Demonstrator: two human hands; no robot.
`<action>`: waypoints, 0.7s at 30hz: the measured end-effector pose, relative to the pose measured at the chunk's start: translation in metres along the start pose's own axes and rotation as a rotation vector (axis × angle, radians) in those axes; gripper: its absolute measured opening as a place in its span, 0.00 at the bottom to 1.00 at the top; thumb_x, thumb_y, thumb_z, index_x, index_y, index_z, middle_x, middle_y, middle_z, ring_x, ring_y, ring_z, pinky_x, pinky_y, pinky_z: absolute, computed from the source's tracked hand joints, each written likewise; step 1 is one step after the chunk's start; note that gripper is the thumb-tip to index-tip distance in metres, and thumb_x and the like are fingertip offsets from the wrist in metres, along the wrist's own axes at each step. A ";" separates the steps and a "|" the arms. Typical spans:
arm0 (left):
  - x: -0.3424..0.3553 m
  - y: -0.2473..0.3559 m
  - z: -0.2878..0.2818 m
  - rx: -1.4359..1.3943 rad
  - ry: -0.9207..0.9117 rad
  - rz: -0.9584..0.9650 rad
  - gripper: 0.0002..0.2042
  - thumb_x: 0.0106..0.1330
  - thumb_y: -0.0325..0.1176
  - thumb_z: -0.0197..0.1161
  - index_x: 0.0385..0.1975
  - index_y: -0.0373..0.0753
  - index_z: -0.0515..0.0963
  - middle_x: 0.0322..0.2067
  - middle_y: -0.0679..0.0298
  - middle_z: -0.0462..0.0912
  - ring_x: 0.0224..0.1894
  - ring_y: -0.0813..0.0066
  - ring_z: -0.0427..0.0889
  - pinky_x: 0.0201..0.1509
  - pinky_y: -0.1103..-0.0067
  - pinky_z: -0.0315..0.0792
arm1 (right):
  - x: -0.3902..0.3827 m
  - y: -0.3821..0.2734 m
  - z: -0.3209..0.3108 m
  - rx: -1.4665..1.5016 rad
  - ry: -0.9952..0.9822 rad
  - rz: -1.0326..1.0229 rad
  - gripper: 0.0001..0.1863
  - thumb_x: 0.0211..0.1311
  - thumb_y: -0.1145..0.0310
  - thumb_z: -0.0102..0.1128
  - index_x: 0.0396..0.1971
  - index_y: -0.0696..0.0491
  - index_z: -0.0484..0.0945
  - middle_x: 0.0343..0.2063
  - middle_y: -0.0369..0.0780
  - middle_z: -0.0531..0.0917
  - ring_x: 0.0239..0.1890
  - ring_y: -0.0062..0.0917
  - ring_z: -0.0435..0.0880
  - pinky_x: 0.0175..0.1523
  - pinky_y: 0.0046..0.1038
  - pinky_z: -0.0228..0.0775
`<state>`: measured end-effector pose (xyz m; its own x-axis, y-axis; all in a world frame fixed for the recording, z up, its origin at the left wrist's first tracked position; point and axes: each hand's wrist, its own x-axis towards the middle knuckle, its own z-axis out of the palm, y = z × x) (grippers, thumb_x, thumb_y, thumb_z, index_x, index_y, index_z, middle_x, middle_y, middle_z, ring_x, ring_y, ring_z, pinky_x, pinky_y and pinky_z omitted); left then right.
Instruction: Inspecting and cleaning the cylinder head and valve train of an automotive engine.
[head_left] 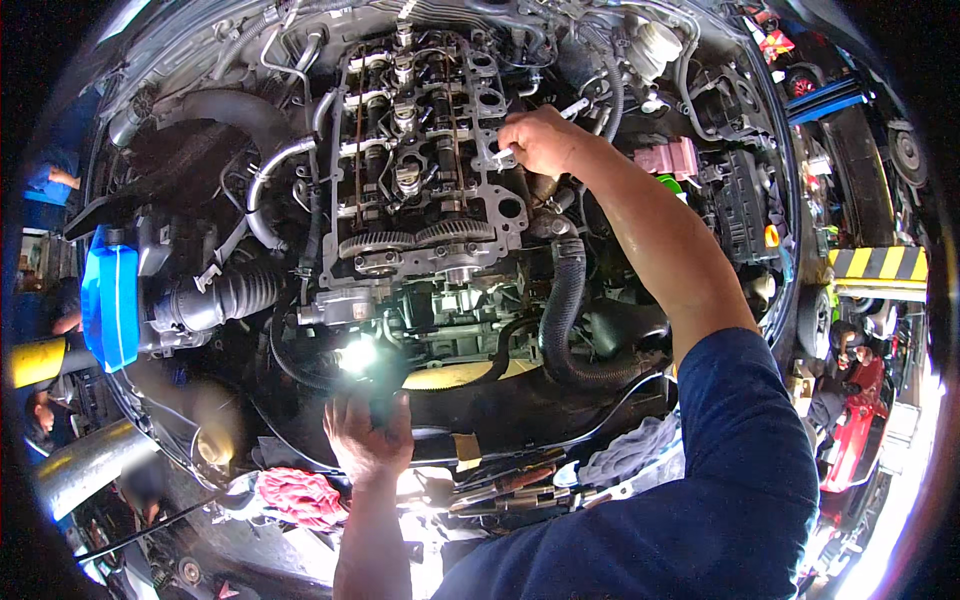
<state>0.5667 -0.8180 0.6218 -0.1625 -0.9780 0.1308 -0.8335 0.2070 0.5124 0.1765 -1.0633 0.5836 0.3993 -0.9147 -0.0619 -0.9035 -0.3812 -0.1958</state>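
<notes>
An opened car engine [410, 160] fills the middle, its camshafts and two toothed camshaft gears [455, 232] exposed. At the engine's right side my right hand [543, 143] is closed round a slim silver tool, perhaps a wrench [575, 108]; its metal shows on both sides of the fist, and the rest is hidden. Low in front of the engine, my left hand [370, 435] is closed round a dark work light [385, 378], seen from the back of the hand. The bright beam [358, 354] falls on the engine's front below the gears.
A ribbed black hose [564, 300] curves down right of the engine. A blue bottle [110, 298] stands at the left. Along the near edge lie a pink rag [300, 497], several hand tools [520, 488] and a grey cloth [632, 450]. A yellow-and-black striped bar [880, 265] is at far right.
</notes>
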 end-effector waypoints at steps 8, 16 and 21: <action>-0.001 -0.003 0.002 0.003 -0.011 0.006 0.14 0.54 0.32 0.67 0.40 0.37 0.77 0.40 0.55 0.80 0.44 0.52 0.77 0.51 0.62 0.70 | 0.003 0.006 0.014 0.165 -0.072 0.073 0.14 0.56 0.76 0.58 0.43 0.50 0.81 0.40 0.43 0.84 0.44 0.37 0.84 0.52 0.36 0.75; -0.002 -0.004 0.000 0.019 -0.044 -0.012 0.17 0.55 0.33 0.66 0.44 0.36 0.77 0.43 0.53 0.80 0.45 0.51 0.77 0.52 0.61 0.69 | 0.010 0.008 0.007 0.145 -0.260 0.141 0.17 0.58 0.76 0.54 0.47 0.48 0.80 0.45 0.41 0.84 0.48 0.36 0.83 0.53 0.37 0.75; -0.003 -0.004 0.001 0.012 -0.028 -0.007 0.17 0.55 0.33 0.67 0.43 0.36 0.77 0.42 0.53 0.80 0.44 0.51 0.77 0.52 0.60 0.70 | 0.005 0.007 0.007 0.124 -0.279 0.084 0.16 0.58 0.76 0.54 0.45 0.48 0.81 0.43 0.41 0.85 0.46 0.35 0.84 0.52 0.36 0.75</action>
<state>0.5703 -0.8160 0.6187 -0.1712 -0.9798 0.1031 -0.8408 0.1998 0.5032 0.1732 -1.0695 0.5750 0.3669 -0.8636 -0.3459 -0.9162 -0.2711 -0.2951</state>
